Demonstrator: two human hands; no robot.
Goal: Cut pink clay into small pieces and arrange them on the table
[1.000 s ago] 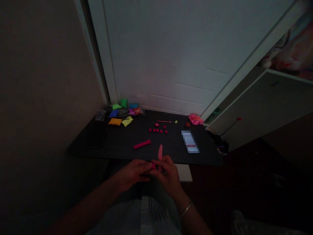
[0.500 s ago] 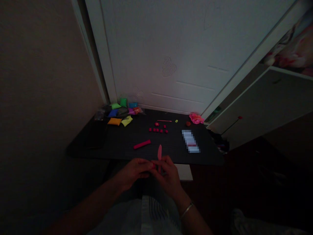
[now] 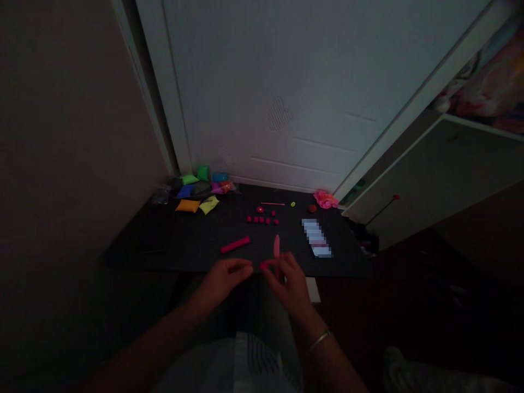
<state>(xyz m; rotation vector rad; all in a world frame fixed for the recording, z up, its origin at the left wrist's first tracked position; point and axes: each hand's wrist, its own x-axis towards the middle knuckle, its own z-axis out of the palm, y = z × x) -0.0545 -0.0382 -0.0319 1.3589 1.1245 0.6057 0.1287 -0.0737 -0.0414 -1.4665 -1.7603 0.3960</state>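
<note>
My right hand is closed round a pink plastic modelling tool that sticks up from the fist, and a small red clay piece sits at its fingertips. My left hand is just left of it, fingers curled and slightly apart, with nothing visible in it. Both hands hover at the near edge of a dark table. On the table lie a red clay roll and a row of several small red clay bits.
Coloured clay packets are piled at the table's far left corner. A pink clay flower, a thin pink stick and a blurred card lie to the right. A white door stands behind, a white cabinet to the right.
My hands have come apart and moved up toward the table edge. The right hand has shifted right with the tool and the red clay piece, which was pinched between both hands before.
</note>
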